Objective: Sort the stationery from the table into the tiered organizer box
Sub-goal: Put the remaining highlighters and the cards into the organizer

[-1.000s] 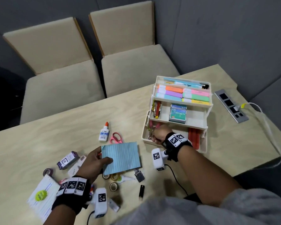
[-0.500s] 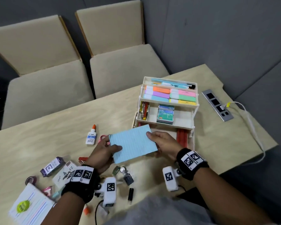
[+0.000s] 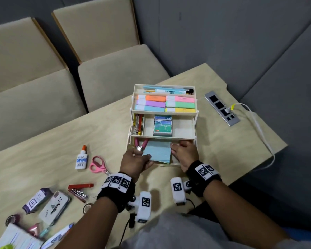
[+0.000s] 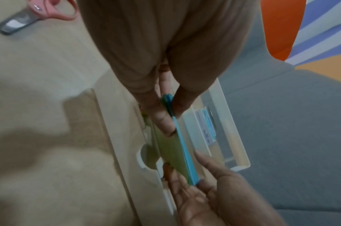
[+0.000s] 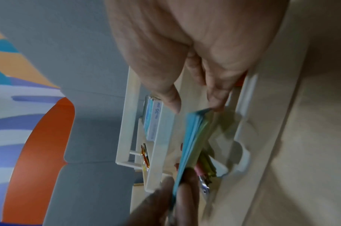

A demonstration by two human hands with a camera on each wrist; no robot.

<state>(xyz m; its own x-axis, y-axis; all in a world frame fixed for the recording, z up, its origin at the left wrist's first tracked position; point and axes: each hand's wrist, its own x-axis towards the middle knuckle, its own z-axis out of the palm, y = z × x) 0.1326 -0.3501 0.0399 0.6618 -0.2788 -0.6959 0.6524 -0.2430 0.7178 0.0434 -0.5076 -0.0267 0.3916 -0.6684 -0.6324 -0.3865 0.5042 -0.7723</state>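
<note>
The cream tiered organizer box [image 3: 183,138] stands open on the table, with highlighters in the top tier and a staples box in the middle one. Both hands hold a blue note pad [image 3: 157,152] low in the bottom tier, beside pink-handled pliers [image 3: 139,143]. My left hand [image 3: 144,156] pinches the pad's left edge between thumb and fingers. My right hand [image 3: 176,148] holds the right edge. The left wrist view shows the pad [image 4: 185,146] edge-on, pinched by the left hand [image 4: 168,107]. Seen from the right wrist, the right hand [image 5: 194,105] has fingertips on the pad's [image 5: 192,137] corner.
Left of the box lie a glue bottle [image 3: 82,158], pink scissors [image 3: 97,165], a red stapler [image 3: 80,186], two small boxes [image 3: 35,200], tape rolls [image 3: 13,217] and a notebook [image 3: 16,238]. A power strip [image 3: 222,107] with a white cable sits right. Two chairs stand beyond the table.
A second ago the left hand alone held the pad over the table. The right hand then took its other edge, and both carried it forward down into the bottom tier.
</note>
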